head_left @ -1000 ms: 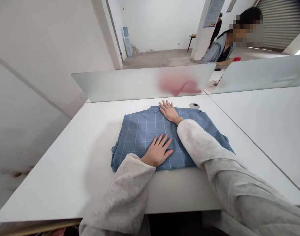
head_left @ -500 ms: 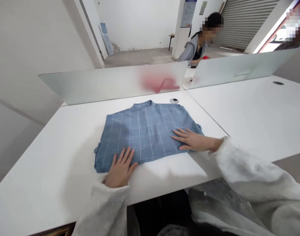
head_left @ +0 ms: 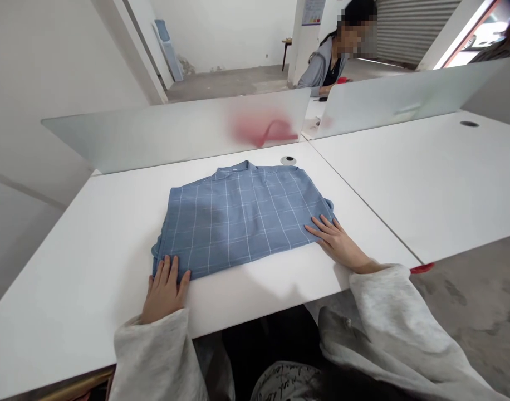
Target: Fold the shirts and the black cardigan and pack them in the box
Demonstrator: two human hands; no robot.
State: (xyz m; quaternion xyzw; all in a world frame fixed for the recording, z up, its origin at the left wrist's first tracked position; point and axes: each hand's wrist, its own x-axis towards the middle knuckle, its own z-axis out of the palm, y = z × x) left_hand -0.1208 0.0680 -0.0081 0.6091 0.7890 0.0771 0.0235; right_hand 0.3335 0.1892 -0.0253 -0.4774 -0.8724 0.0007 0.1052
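Observation:
A blue shirt [head_left: 242,217] with a thin white check lies folded on the white table [head_left: 92,267], its collar toward the frosted divider. My left hand [head_left: 166,289] rests with fingers spread on the shirt's near left corner. On the near right corner lies my right hand [head_left: 336,242], its fingers stretched out and apart over the cloth. Both palms face down, and neither hand grips the fabric. Bits of tucked sleeve or edge stick out at the shirt's left and right sides.
Frosted dividers [head_left: 175,133] stand along the table's far edge, with a blurred red shape behind one. A cable hole [head_left: 288,161] sits just past the shirt. A person in a grey top [head_left: 317,69] is beyond the dividers. A seam [head_left: 363,200] runs between two tabletops.
My left hand has slid left to the shirt's near left corner, and my right hand has shifted right toward the other corner. The view has tilted slightly; the shirt stays folded.

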